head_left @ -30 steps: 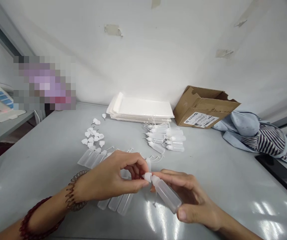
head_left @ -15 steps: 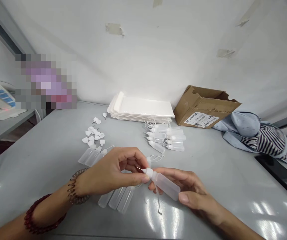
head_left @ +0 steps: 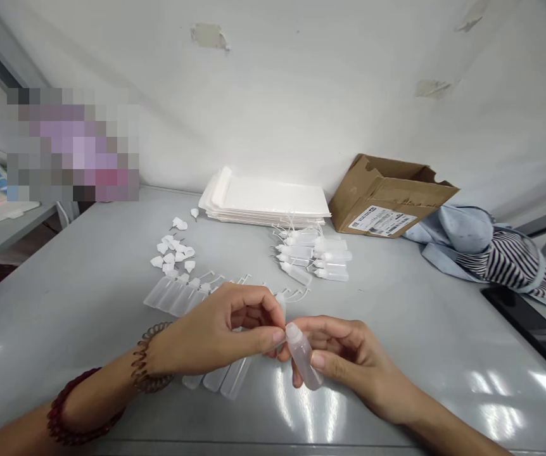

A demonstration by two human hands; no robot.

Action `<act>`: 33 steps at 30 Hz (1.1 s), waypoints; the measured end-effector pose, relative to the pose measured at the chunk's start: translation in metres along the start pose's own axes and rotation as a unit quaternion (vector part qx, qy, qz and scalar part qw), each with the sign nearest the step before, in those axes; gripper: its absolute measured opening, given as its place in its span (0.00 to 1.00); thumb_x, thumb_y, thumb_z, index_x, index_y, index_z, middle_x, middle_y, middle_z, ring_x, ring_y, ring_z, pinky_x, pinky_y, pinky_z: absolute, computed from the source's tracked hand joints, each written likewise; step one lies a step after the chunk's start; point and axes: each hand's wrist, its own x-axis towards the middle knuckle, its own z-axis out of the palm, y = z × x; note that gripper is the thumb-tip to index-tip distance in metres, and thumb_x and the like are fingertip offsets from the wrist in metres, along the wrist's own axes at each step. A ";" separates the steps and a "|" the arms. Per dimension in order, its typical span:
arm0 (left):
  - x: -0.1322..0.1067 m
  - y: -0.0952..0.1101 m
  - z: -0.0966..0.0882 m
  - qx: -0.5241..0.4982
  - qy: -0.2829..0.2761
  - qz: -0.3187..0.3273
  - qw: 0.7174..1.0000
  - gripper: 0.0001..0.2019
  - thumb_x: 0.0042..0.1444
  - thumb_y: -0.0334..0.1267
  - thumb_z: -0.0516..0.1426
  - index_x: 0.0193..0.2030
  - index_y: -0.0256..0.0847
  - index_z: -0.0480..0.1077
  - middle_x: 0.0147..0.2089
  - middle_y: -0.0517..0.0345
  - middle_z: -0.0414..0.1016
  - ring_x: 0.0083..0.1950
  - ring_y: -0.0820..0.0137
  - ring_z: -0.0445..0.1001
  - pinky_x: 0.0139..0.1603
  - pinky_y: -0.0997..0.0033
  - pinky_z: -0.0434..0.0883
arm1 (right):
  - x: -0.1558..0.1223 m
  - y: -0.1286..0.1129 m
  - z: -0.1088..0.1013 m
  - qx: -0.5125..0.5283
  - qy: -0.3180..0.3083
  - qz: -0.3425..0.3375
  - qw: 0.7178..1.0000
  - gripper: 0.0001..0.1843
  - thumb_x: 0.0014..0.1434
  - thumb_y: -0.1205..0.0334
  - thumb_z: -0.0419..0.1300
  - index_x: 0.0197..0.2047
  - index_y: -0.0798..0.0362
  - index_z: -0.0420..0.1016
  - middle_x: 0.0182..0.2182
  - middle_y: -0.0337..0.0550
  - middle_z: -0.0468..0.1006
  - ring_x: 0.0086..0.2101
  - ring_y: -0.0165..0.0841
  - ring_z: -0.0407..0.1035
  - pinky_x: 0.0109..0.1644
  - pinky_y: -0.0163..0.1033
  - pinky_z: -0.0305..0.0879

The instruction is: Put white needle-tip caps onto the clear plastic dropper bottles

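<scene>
A small translucent squeeze bottle (head_left: pixel 305 361) is tilted in my right hand (head_left: pixel 349 361), its whitish top pointing up and left. My left hand (head_left: pixel 239 323) is closed in a pinch right beside the bottle's neck; what lies between its fingertips is hidden. Under and behind my left hand lie rows of similar bottles (head_left: pixel 171 294), partly covered, some with thin straps. Farther off on the left are several loose white needle-tip caps (head_left: pixel 178 244). Beyond my right hand rests a pile of bottles with needle tips and straps (head_left: pixel 296 253).
On the grey table (head_left: pixel 396 304), a stack of white padded envelopes (head_left: pixel 273 196) stands by the wall. An open cardboard box (head_left: pixel 387 196) leans beside it. To the right are striped and blue fabric (head_left: pixel 496 259) and a black phone-like slab (head_left: pixel 529 329).
The bottle has turned more upright in my right hand, and its needle and hanging strap no longer show. My left fingertips stay by the neck. The whole view has shifted slightly.
</scene>
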 end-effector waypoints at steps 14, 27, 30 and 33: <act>0.006 -0.003 -0.050 0.435 0.220 0.003 0.873 0.10 0.58 0.42 0.53 0.39 0.41 0.73 0.41 0.56 0.77 0.39 0.66 0.72 0.38 0.69 0.69 | -0.004 -0.005 -0.020 -0.064 0.123 -0.062 0.988 0.14 0.60 0.63 0.60 0.50 0.46 0.73 0.40 0.43 0.80 0.37 0.32 0.75 0.45 0.41 0.69; 0.067 0.017 -0.043 0.573 -0.070 0.051 0.815 0.15 0.57 0.30 0.53 0.49 0.43 0.73 0.44 0.52 0.73 0.43 0.66 0.72 0.42 0.70 0.67 | -0.002 -0.013 -0.036 -0.108 0.198 -0.145 0.963 0.11 0.60 0.62 0.60 0.47 0.45 0.74 0.38 0.40 0.80 0.38 0.31 0.75 0.45 0.37 0.70; 0.072 0.013 -0.035 0.580 -0.069 0.057 0.809 0.14 0.58 0.32 0.52 0.49 0.43 0.73 0.44 0.51 0.74 0.43 0.65 0.72 0.43 0.69 0.67 | -0.002 -0.014 -0.038 -0.113 0.206 -0.151 0.960 0.12 0.60 0.63 0.60 0.47 0.45 0.74 0.38 0.40 0.80 0.38 0.31 0.74 0.44 0.36 0.69; 0.074 0.012 -0.026 0.589 -0.055 0.065 0.803 0.13 0.58 0.33 0.52 0.48 0.42 0.73 0.42 0.52 0.75 0.44 0.64 0.72 0.43 0.69 0.67 | -0.002 -0.015 -0.039 -0.115 0.209 -0.158 0.958 0.12 0.59 0.63 0.61 0.47 0.45 0.74 0.38 0.40 0.80 0.38 0.31 0.74 0.44 0.36 0.69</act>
